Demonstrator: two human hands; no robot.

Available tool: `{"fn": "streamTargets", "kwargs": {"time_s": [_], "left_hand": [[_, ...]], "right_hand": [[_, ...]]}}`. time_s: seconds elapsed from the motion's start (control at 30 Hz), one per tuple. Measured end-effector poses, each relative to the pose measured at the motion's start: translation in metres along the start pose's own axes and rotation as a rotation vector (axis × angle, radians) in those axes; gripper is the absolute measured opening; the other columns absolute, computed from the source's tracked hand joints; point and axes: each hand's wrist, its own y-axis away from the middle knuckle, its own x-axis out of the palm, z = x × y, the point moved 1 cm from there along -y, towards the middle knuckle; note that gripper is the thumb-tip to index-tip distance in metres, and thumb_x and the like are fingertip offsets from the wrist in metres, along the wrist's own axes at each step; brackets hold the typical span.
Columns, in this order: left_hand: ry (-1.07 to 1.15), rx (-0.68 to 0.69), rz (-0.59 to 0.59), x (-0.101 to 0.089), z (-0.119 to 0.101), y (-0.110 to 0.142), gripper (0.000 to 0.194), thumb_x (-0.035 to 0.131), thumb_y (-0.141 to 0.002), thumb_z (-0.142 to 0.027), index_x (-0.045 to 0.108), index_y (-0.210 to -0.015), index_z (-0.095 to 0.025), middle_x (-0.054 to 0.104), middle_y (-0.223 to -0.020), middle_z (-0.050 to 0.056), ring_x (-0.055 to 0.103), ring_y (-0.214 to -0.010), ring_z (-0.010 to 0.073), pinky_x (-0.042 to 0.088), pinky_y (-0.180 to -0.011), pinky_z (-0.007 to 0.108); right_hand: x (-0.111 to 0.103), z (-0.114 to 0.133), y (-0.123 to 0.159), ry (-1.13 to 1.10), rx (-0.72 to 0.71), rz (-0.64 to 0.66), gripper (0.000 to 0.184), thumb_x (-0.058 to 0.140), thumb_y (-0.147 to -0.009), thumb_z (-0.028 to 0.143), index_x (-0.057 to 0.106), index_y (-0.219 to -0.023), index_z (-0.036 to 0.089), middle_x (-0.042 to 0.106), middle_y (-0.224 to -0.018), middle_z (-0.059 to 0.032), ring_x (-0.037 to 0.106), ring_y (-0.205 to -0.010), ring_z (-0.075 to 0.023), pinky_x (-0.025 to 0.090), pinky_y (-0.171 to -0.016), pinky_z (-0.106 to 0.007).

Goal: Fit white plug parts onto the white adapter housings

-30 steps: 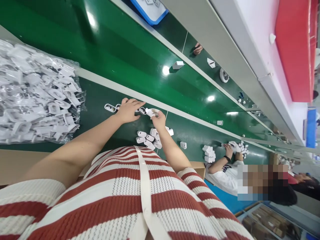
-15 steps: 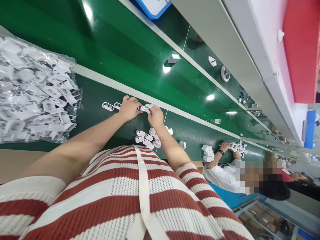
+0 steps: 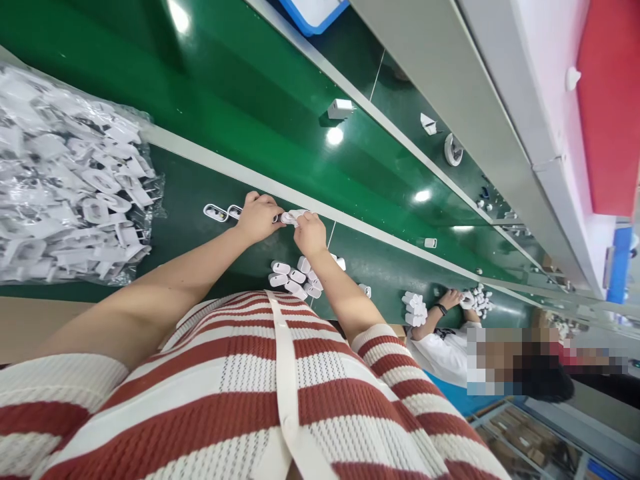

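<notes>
My left hand (image 3: 257,217) and my right hand (image 3: 311,233) meet over the dark green table, close to the grey rail. Both are closed on one small white plastic charger part (image 3: 293,216) held between them. To the left of my left hand lie two white oval shells (image 3: 216,213) on the table. Just below my right hand sits a cluster of several white charger housings (image 3: 297,277).
A clear bag heaped with white plug parts (image 3: 70,193) fills the left. Single white pieces (image 3: 340,108) ride the glossy green conveyor belt (image 3: 225,87). A co-worker's hands (image 3: 453,298) handle white parts further right. A blue tray (image 3: 315,13) sits at the top.
My right hand moved left with the white part and met my left hand, which curled onto it. The piece on the belt drifted left.
</notes>
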Motion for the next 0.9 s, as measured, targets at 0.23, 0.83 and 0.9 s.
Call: {"fn": "streamTargets", "kwargs": {"time_s": [0.23,0.83,0.9], "left_hand": [[0.004,0.049,-0.022,0.002,0.000,0.001,0.036,0.071,-0.093,-0.037,0.075,-0.123,-0.017,0.076,-0.114,0.012,0.057,-0.120,0.0301,0.028,-0.108,0.052],[-0.119,-0.026,0.000,-0.041,0.021,-0.045,0.039,0.073,-0.088,-0.048,0.080,-0.115,-0.022,0.074,-0.117,0.012,0.057,-0.119,0.0295,0.031,-0.104,0.051],[-0.174,-0.162,-0.033,-0.065,0.046,-0.060,0.048,0.070,-0.091,-0.055,0.076,-0.125,-0.021,0.072,-0.121,0.010,0.052,-0.121,0.0249,0.028,-0.103,0.047]], "right_hand": [[-0.004,0.007,-0.003,0.093,-0.089,0.085,0.036,0.042,-0.098,0.005,0.074,-0.112,0.012,0.069,-0.112,-0.0177,0.059,-0.111,-0.0290,0.050,-0.093,-0.038],[-0.016,0.024,0.019,-0.201,0.047,-0.165,0.035,0.047,-0.104,0.021,0.064,-0.133,0.010,0.064,-0.132,-0.0220,0.056,-0.128,-0.0330,0.045,-0.111,-0.050],[-0.007,0.057,0.031,-0.283,-0.206,-0.123,0.034,0.045,-0.106,0.021,0.065,-0.132,0.014,0.066,-0.131,-0.0178,0.057,-0.128,-0.0290,0.044,-0.113,-0.046]]}}
